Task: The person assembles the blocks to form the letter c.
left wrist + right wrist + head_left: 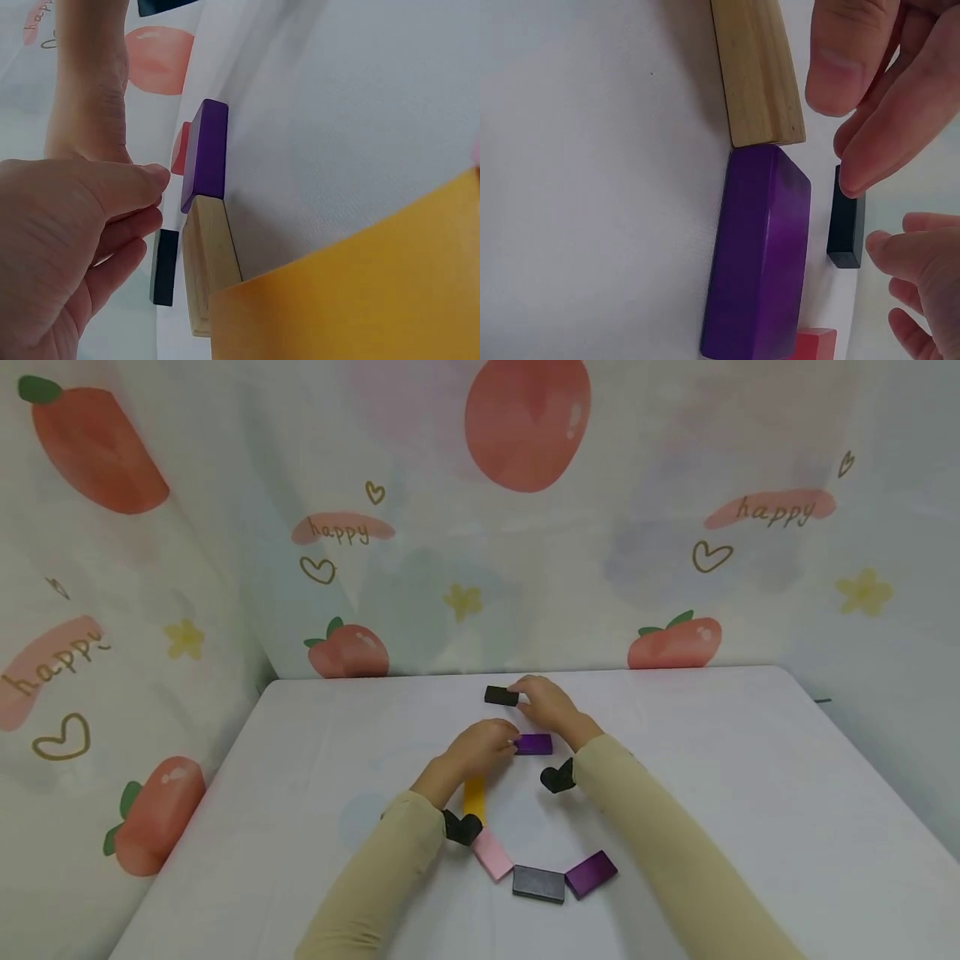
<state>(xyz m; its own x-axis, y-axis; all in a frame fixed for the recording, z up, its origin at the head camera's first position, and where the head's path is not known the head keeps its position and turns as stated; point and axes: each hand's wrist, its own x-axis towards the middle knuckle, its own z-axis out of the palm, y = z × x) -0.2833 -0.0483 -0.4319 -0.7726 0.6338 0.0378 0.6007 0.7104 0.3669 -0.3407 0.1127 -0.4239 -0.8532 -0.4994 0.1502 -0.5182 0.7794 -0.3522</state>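
My left hand point(483, 749) is beside the left end of a purple block point(534, 744), its fingers point(154, 180) loosely bent with nothing between them. A natural wood block point(212, 262) meets that purple block end to end; the left hand hides it in the head view. Farther back is a black block point(501, 696). My right hand point(551, 703) is at its right end, fingers point(885, 251) loosely bent close beside it. A yellow block point(474, 797) stands below the left hand. Part of a red block point(815, 344) shows past the purple one.
The curved row continues toward me with a pink block point(492, 854), a grey block point(538, 884) and a second purple block point(591, 874). All are on a white table point(300, 827). A fruit-printed curtain point(420, 460) hangs behind and at the left.
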